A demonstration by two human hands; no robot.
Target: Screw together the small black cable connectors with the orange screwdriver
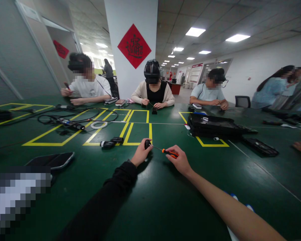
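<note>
Near the middle of the green table (150, 187), my left hand (140, 153) is closed on a small black object (147, 144). My right hand (178, 160) grips the orange and black handle of a screwdriver (171, 153). Its thin metal shaft points left, with the tip at or very close to the black object; whether they touch is too small to tell. Two black cylindrical parts (111, 143) lie on the table to the left of my left hand.
Black cables (70, 123) and a white ring (99, 125) lie at the left. Stacked black trays (212, 125) stand at the right, a black panel (260, 146) beside them. A dark pouch (51, 160) lies at near left. Several people sit or stand beyond the table.
</note>
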